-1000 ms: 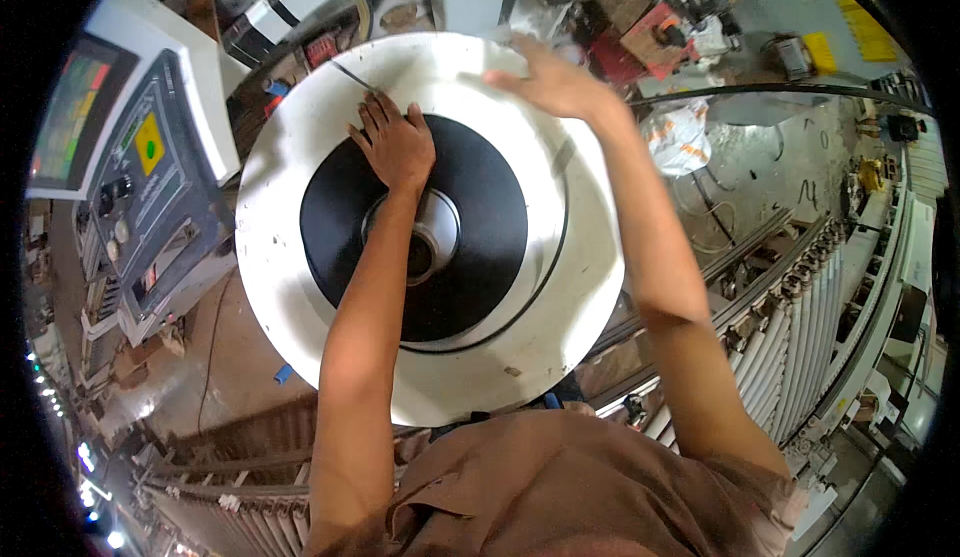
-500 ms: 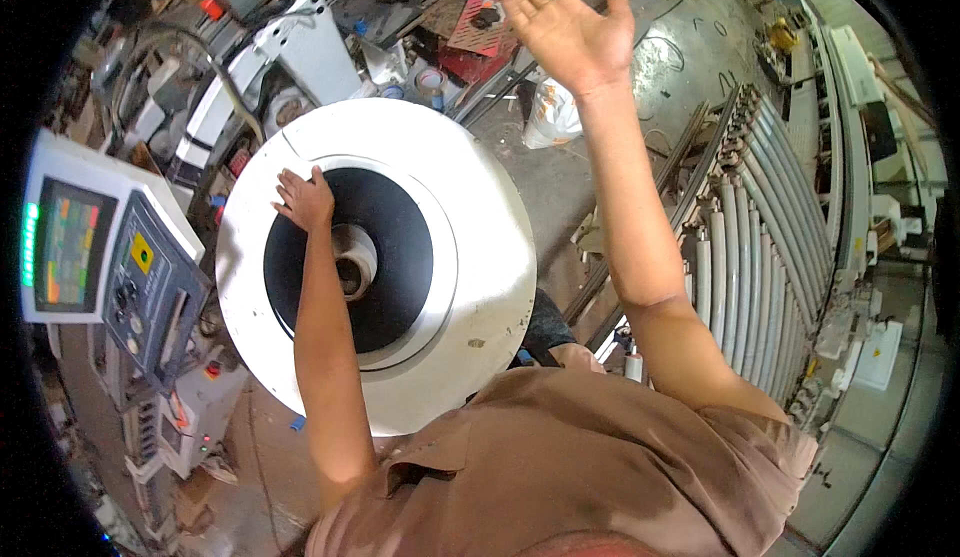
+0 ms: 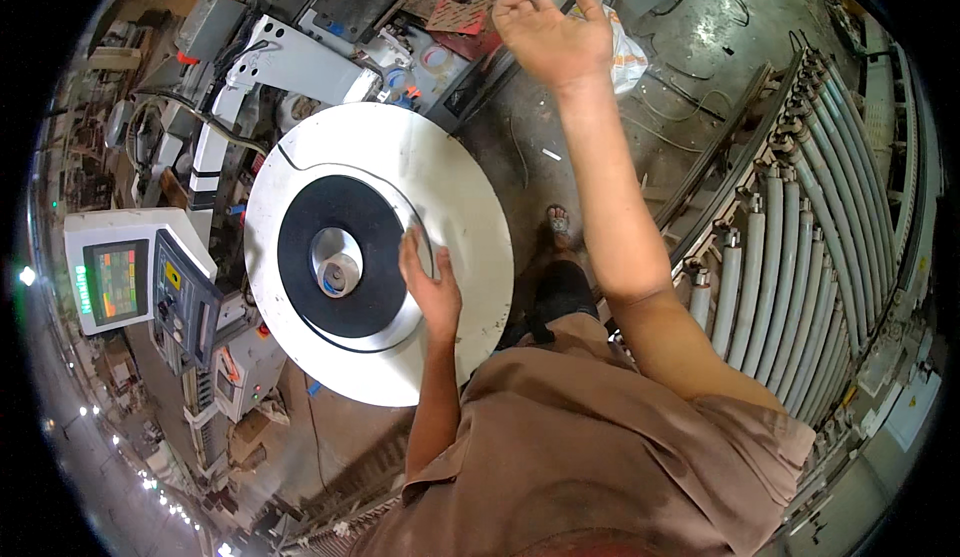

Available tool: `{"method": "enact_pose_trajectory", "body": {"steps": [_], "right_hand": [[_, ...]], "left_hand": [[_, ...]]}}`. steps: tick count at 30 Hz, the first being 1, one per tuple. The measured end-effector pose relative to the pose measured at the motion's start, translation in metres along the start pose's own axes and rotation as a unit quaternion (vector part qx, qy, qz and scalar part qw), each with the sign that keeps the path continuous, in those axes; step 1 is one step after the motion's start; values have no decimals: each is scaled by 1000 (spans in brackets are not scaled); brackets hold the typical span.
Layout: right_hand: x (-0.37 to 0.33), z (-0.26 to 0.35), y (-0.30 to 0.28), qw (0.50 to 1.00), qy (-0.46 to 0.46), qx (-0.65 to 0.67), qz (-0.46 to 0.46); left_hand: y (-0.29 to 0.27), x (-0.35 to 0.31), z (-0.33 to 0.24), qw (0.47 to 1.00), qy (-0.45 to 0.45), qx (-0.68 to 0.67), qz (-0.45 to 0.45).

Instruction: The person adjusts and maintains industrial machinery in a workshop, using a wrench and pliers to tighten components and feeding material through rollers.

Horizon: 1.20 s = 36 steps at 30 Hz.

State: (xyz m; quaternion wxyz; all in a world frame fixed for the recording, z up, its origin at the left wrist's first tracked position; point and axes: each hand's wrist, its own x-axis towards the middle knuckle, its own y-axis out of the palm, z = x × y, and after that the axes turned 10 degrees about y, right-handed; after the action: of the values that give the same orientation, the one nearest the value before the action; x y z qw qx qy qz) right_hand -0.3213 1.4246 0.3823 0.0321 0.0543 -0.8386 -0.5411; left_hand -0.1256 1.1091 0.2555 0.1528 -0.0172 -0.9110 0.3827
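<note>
A large white disc (image 3: 470, 197) stands in front of me, with a black ring (image 3: 300, 272) and a short grey hub tube (image 3: 338, 275) at its centre. A dark curved line runs around the ring on the white face. My left hand (image 3: 433, 292) is at the right side of the ring, over the white face, fingers stretched and thumb apart; it grips nothing. Whether it touches the disc I cannot tell. Held out far to the right of the disc, my right hand (image 3: 558, 42) is in the air with its fingers loosely bent and nothing in it.
To the left stands a control panel (image 3: 118, 275) with a lit screen and a knob box (image 3: 185, 297). A pale machine arm (image 3: 290, 62) reaches behind the disc. Grey rollers (image 3: 770, 267) line the right side. A white bag (image 3: 628, 57) sits on the floor beyond my right hand.
My left hand has moved from the ring's upper left to its right side. The right hand's fingers have bent a little. The whole view has shifted.
</note>
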Motion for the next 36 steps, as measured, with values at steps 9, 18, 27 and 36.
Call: {"method": "enact_pose_trajectory", "body": {"steps": [9,18,27,36], "right_hand": [[-10,37,-3,999,2,4,-41],[-43,-35,21,989,41,-90,-113],[-58,-77,32,973,77,-176,-126],[-22,-45,6,965,141,-165,-149]], "left_hand": [[29,48,-120,972,-75,-222,37],[18,131,-197,876,92,-474,-24],[5,126,-187,839,95,-533,-53],[20,144,-180,898,76,-432,-37]]}}
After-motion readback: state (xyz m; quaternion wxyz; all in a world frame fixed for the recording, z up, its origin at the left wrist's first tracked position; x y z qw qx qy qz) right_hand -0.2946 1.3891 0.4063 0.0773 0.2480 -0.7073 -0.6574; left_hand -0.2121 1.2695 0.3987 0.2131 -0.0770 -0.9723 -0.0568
